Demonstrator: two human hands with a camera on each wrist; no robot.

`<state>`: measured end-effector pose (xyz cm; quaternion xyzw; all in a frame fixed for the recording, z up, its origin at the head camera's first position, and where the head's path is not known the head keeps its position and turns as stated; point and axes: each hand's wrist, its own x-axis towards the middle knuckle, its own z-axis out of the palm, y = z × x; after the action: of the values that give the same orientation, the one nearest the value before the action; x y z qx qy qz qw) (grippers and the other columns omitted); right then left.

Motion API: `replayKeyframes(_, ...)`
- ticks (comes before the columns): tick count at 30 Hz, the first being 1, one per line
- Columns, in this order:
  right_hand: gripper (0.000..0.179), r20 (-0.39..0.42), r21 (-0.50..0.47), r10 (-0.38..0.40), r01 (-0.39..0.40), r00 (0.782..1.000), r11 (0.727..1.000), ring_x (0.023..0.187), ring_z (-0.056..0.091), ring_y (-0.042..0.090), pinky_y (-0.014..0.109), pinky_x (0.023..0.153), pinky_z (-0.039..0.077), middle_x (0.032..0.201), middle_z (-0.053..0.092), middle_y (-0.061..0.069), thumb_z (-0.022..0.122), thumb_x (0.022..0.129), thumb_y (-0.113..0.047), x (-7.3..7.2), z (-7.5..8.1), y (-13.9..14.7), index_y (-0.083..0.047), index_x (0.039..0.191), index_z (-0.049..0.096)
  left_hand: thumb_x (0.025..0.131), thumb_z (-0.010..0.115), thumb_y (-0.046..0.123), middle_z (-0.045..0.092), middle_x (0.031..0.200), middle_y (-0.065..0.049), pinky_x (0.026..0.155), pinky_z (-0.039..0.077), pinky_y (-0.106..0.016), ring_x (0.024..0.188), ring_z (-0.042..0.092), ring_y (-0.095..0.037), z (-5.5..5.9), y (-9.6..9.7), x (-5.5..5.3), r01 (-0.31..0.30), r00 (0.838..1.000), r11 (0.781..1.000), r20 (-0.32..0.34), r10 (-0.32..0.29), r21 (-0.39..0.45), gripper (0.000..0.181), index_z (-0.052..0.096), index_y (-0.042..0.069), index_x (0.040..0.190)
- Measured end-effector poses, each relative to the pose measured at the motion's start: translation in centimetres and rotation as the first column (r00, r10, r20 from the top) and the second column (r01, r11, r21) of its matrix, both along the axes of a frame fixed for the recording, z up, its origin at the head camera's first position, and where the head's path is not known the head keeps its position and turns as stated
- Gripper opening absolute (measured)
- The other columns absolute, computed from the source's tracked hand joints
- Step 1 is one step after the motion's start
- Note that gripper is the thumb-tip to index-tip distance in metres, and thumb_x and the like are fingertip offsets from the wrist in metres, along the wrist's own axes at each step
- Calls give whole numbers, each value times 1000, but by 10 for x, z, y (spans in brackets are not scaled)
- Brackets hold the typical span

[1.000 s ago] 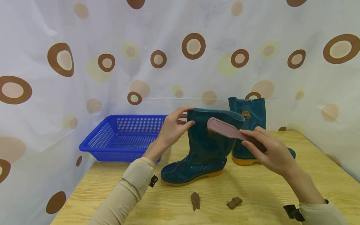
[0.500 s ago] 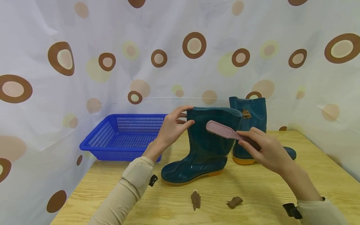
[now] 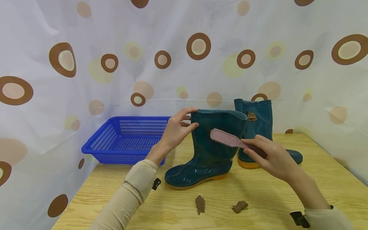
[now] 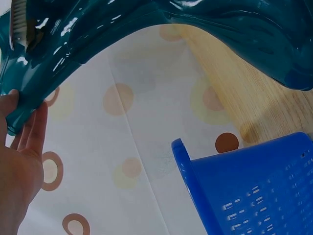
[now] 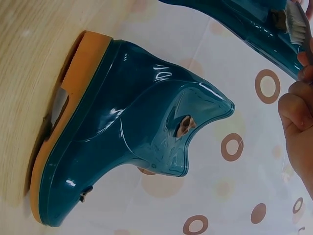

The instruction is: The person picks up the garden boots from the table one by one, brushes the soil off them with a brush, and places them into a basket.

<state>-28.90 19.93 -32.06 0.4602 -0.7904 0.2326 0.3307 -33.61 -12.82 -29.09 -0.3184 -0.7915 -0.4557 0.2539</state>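
Note:
A dark teal rain boot with a yellow sole stands on the table, toe to the left. My left hand pinches the top edge of its shaft between thumb and fingers. In my right hand is the handle of a pink brush, its bristles facing the shaft. The right wrist view shows a brown clump on the boot beside the bristles; the brush hides it in the head view. Behind to the right stands a second teal boot with a brown clump on its shaft.
A blue perforated plastic basket sits at the back left of the wooden table. Two brown pieces, one on the left and one on the right, lie in front of the boot. A patterned sheet hangs behind.
The brush in my right hand has moved down the boot's shaft and slightly left. The boot's top rim has shifted a little, while my left hand keeps its hold.

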Motion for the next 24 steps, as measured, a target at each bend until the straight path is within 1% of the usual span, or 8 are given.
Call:
replayKeyframes(3,36,15,4,23,-23,1000,1000,67,38,-5,10,54,34,84,49,-12,73,84,3,1,-3,1,-5,118,70,93,69,12,58,140,-10,91,58,-43,114,65,-29,1,0,-1,7,1000,1000,-7,-7,-1,46,56,11,138)
replayKeyframes(6,38,43,37,52,-53,998,998,66,39,-6,8,55,35,85,48,-13,73,82,5,2,-6,1,-7,118,70,93,70,13,58,140,-9,90,59,-41,113,65,-28,1,1,-1,-5,1000,1000,-7,5,-8,47,56,12,138)
replayKeyframes(9,39,52,67,69,-72,996,995,66,39,-7,7,56,36,86,48,-13,73,82,6,3,-8,1,-9,118,71,93,70,13,58,140,-8,90,59,-37,113,65,-26,0,1,-2,-17,1000,1000,-2,17,-14,47,56,13,138)
replayKeyframes(12,40,60,59,79,-82,995,995,67,40,-7,8,57,37,86,48,-14,73,81,6,5,-6,0,-8,119,70,93,70,13,58,140,-9,90,59,-41,113,65,-28,0,1,-1,-7,1000,1000,-1,7,-8,47,56,12,138)
replayKeyframes(13,40,50,51,82,-84,995,995,68,40,-6,8,57,36,86,48,-13,74,81,6,5,-5,0,-7,119,70,93,69,12,58,140,-10,90,59,-43,113,65,-29,0,1,-1,-1,1000,1000,-1,1,-5,47,56,11,138)
replayKeyframes(16,36,12,29,81,-81,997,996,68,40,-4,9,56,36,86,50,-11,73,84,2,7,1,-1,-6,119,70,93,69,12,57,140,-11,91,58,-44,114,65,-29,1,1,0,5,1000,1000,-1,-5,-1,46,56,11,138)
replayKeyframes(19,34,-34,21,53,-52,998,998,68,40,-3,10,56,35,87,51,-10,73,85,-1,7,5,-2,-5,119,69,93,69,12,58,140,-10,91,59,-40,114,65,-28,1,1,0,-5,1000,1000,-3,5,-6,47,56,12,138)
replayKeyframes(24,39,-16,33,8,-8,1000,999,67,39,-5,8,55,34,87,50,-10,74,82,2,7,4,-2,-7,120,69,93,69,12,58,140,-8,90,58,-32,114,65,-26,0,1,1,-16,1000,1000,-8,16,-16,46,56,12,138)
